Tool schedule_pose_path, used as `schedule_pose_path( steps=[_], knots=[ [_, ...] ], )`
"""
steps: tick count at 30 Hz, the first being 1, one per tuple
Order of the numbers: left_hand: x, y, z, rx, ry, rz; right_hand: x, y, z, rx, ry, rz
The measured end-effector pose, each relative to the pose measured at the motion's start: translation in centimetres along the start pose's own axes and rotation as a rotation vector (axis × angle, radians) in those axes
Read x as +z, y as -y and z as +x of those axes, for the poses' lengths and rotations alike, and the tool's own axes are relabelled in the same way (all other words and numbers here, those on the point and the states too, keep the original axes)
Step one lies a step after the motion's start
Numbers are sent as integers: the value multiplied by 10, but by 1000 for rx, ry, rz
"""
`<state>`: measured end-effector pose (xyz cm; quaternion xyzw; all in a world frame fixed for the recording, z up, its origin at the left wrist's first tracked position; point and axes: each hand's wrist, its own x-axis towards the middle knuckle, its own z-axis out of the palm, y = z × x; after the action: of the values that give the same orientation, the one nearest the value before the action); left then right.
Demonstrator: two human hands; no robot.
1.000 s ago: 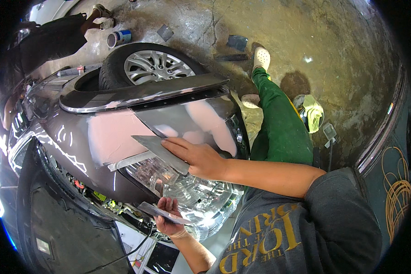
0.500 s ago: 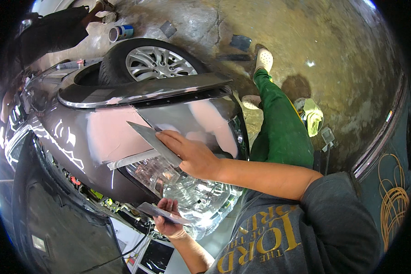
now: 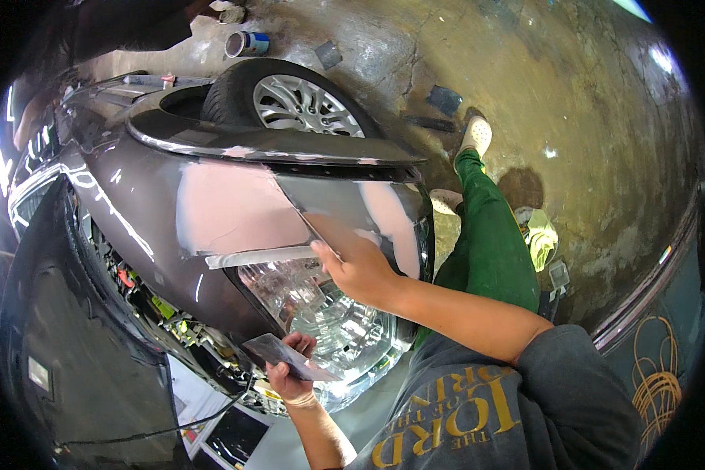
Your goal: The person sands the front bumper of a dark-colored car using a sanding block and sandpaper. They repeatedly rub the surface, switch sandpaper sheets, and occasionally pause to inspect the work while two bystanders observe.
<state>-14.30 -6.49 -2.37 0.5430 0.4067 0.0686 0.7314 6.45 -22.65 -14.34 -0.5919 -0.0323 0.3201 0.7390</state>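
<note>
My right hand (image 3: 356, 270) is closed around a thin, flat metal putty spreader (image 3: 311, 225), seen nearly edge-on. Its blade is at the right border of a pink filler patch (image 3: 231, 207) on the dark car fender; whether it touches is hard to tell. Lower down, my left hand (image 3: 291, 376) grips a flat plate (image 3: 278, 354) with pinkish smears towards one end. A strip of tape (image 3: 262, 256) runs along the patch's lower edge, above the clear headlight (image 3: 345, 325). A second pink patch (image 3: 389, 215) lies farther right.
The car's wheel (image 3: 309, 106) and flared arch trim (image 3: 274, 147) lie beyond the patch. An open hood (image 3: 78, 337) rises at left. On the floor are a can (image 3: 247, 45), dark sheets (image 3: 445, 100) and a yellow-green cloth (image 3: 540, 239). A coiled orange hose (image 3: 662, 392) lies at right.
My right hand has moved slightly right, and its spreader has turned from showing its broad face to nearly edge-on. The plate in my left hand has tilted. The view has shifted a little.
</note>
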Motion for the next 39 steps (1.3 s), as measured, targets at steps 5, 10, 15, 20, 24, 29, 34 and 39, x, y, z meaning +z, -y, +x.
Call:
schedule_pose_path(
  steps=[5, 10, 15, 20, 24, 29, 34, 39],
  knots=[
    [-3, 0, 1, -24, 30, -28, 3, 8, 11, 52, -7, 49],
    [-2, 0, 1, -47, 12, -13, 10, 8, 34, -72, -115, -5],
    [1, -1, 1, -67, -1, -21, 10, 19, 42, -40, -121, 5],
    [6, -6, 2, -103, 2, -39, 6, 34, 55, 110, -87, 16],
    [2, -5, 1, -122, -9, -60, 11, 33, 60, 81, -132, -16],
    [4, -5, 2, -106, -3, -56, 14, 42, 68, 288, -105, 99],
    [13, -7, 3, -98, -33, -49, 14, 32, 51, 13, -308, 256],
    [13, -6, 0, -87, -72, -79, -14, 24, 40, 7, -337, 213]
  ],
)
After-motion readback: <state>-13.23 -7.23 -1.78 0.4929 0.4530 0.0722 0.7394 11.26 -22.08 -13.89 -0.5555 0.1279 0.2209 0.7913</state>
